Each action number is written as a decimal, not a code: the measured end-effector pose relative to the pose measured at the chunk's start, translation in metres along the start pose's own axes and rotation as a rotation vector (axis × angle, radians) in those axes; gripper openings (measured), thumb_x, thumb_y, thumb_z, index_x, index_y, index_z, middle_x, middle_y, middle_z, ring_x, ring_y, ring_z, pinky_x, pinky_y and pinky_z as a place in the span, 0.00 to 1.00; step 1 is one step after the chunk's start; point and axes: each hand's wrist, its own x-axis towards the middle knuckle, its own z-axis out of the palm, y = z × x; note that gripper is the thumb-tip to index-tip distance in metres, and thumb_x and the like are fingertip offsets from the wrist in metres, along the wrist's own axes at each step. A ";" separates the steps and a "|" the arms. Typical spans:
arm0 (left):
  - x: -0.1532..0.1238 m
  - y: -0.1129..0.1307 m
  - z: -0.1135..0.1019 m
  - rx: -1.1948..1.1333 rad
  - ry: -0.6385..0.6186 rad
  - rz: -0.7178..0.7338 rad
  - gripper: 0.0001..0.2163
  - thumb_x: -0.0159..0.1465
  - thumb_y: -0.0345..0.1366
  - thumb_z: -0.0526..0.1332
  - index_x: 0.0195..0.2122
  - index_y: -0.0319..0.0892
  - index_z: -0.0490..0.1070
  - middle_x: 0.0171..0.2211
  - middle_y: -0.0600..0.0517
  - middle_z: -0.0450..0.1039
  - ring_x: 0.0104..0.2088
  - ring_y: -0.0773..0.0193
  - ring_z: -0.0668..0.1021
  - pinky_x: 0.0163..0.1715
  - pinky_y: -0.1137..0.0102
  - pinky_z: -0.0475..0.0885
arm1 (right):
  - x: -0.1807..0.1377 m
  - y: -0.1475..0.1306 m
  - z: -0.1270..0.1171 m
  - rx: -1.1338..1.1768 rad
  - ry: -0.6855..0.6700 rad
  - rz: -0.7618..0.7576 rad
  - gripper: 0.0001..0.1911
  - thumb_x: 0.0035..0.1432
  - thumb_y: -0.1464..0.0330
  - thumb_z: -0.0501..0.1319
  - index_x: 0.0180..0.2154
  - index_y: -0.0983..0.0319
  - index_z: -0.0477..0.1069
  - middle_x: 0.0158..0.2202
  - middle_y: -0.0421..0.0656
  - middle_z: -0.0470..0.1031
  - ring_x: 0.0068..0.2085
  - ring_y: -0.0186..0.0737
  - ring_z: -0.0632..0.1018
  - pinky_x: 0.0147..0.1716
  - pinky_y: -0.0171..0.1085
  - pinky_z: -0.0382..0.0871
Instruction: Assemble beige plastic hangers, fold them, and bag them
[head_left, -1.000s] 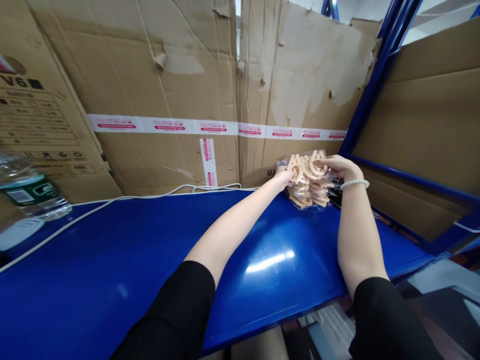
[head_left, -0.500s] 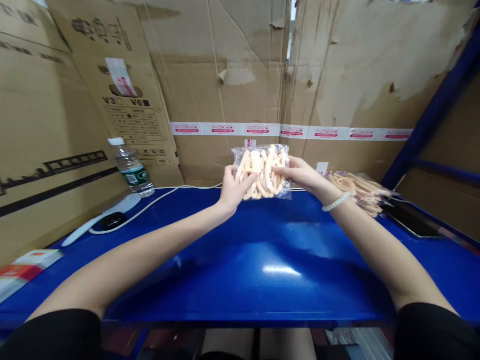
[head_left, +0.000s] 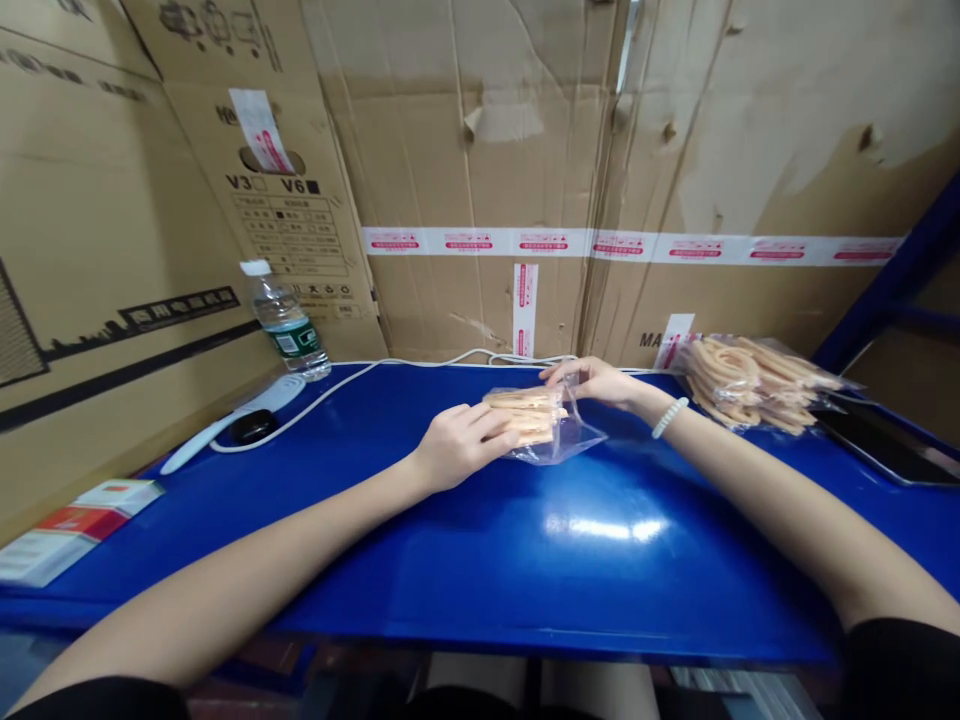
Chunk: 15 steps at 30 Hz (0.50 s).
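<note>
1. The left hand wraps its fingers around the near-left end of the clear bag of beige loops, down on the blue table.
2. The right hand pinches the bag's far edge from behind.
3. The bag lies flat between both hands, long axis left to right; the pile of bags sits well apart, off to the right.

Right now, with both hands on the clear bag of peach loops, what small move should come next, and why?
Probably the right hand should fold the loose flap down over the peach loops. The left hand pins the clear bag on the blue table, the loops sit bunched at that end, and the right hand pinches only empty film.
</note>
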 end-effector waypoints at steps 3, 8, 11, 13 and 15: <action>0.003 0.015 -0.006 0.062 -0.130 0.101 0.11 0.73 0.32 0.53 0.42 0.46 0.76 0.38 0.48 0.82 0.37 0.60 0.81 0.32 0.70 0.69 | -0.003 0.002 -0.016 -0.057 -0.098 0.026 0.09 0.42 0.66 0.75 0.29 0.61 0.82 0.47 0.47 0.81 0.50 0.49 0.79 0.52 0.45 0.71; 0.004 0.025 -0.022 -0.219 -0.076 -0.020 0.21 0.65 0.50 0.63 0.54 0.43 0.70 0.48 0.43 0.80 0.45 0.53 0.81 0.42 0.64 0.74 | -0.002 -0.005 -0.024 -0.133 -0.148 0.025 0.04 0.44 0.71 0.69 0.27 0.59 0.81 0.45 0.44 0.83 0.51 0.48 0.79 0.53 0.45 0.71; 0.004 0.013 -0.023 -0.340 -0.050 -0.417 0.18 0.66 0.47 0.59 0.53 0.44 0.70 0.45 0.46 0.80 0.40 0.57 0.81 0.41 0.65 0.73 | -0.001 -0.018 -0.022 -0.166 -0.063 -0.002 0.15 0.46 0.74 0.63 0.37 0.59 0.82 0.44 0.44 0.82 0.49 0.46 0.80 0.51 0.45 0.73; 0.003 0.000 -0.015 -0.383 -0.104 -0.690 0.15 0.68 0.48 0.56 0.47 0.44 0.73 0.42 0.47 0.79 0.38 0.57 0.80 0.40 0.64 0.73 | -0.003 -0.034 -0.022 -0.189 -0.011 -0.036 0.16 0.46 0.76 0.60 0.37 0.60 0.81 0.41 0.44 0.82 0.47 0.45 0.80 0.51 0.43 0.72; 0.001 -0.011 -0.003 -0.386 -0.171 -0.792 0.15 0.67 0.47 0.56 0.36 0.43 0.75 0.37 0.46 0.78 0.42 0.52 0.78 0.47 0.59 0.71 | -0.009 -0.053 -0.022 -0.239 -0.038 -0.066 0.14 0.46 0.76 0.59 0.33 0.61 0.81 0.38 0.43 0.82 0.45 0.45 0.80 0.50 0.42 0.72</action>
